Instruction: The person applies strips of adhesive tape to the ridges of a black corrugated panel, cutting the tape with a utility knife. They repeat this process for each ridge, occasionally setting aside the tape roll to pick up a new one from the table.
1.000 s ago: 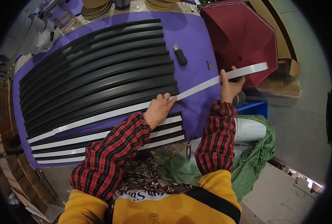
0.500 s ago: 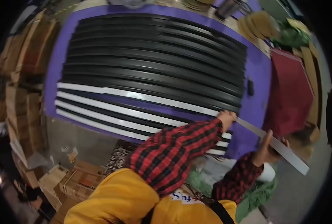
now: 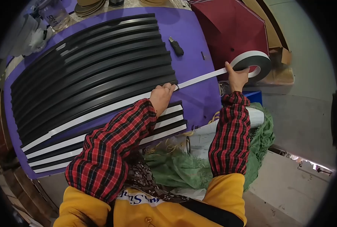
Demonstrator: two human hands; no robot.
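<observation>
My left hand (image 3: 162, 99), fingers bent and pressed together, grips the white tape at the right end of a black strip. From there the white tape (image 3: 198, 78) stretches taut beyond the strip, up to the tape roll (image 3: 248, 60). My right hand (image 3: 237, 77) is closed on the near side of this roll, thumb up against the tape. Along the strip under my left forearm lies more white tape (image 3: 100, 108). Several nearer black strips (image 3: 77, 146) carry white tape along their length, partly hidden by my left sleeve.
Many untaped black strips (image 3: 96, 64) lie side by side on the purple table (image 3: 185, 28). A dark-handled cutter (image 3: 176, 47) rests to their right. Beyond the right edge stands a maroon umbrella (image 3: 229, 26). Green sacking (image 3: 180, 168) hangs below the near edge.
The view has swung to the right. My right hand has raised the roll, which now shows its flat side. My left hand stays at the strip's right end.
</observation>
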